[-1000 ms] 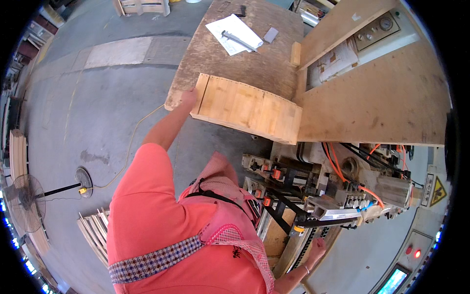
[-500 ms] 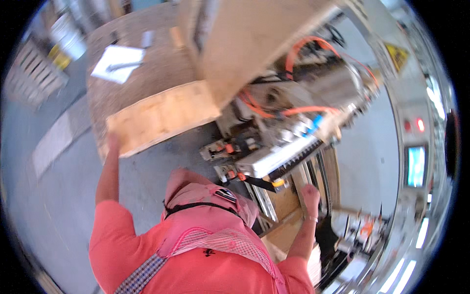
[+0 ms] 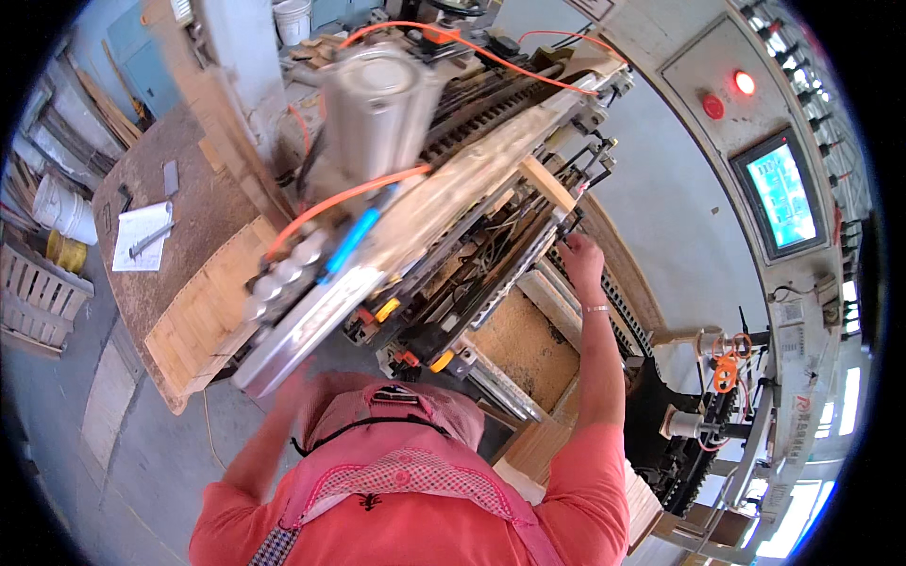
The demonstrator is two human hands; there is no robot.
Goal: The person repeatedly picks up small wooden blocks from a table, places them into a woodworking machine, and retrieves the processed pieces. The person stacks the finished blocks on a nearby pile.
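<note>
My left hand (image 3: 297, 389), smeared by motion, is low on the left, close to the near end of a shiny metal bar (image 3: 274, 363) on the machine. Whether it touches the bar cannot be made out, and its fingers do not show clearly. My right hand (image 3: 580, 262) reaches over the machine bed with its fingers curled together. It is just below the end of a short pale wooden strip (image 3: 547, 184) lying across the rails. What the fingers hold, if anything, is hidden. A sawdust-covered panel (image 3: 524, 349) lies beside the right forearm.
On the left, a brown table (image 3: 189, 222) bears a pale wooden board (image 3: 203, 316), a paper sheet (image 3: 142, 236) and a caliper-like tool. A blurred metal cylinder (image 3: 377, 104) and orange hoses (image 3: 349, 203) rise from the machine. A control panel (image 3: 779, 193) with a lit screen stands right.
My left hand has come away from the board on the table and moved right, toward the machine. My right hand has reached farther forward over the bed. The view has shifted.
</note>
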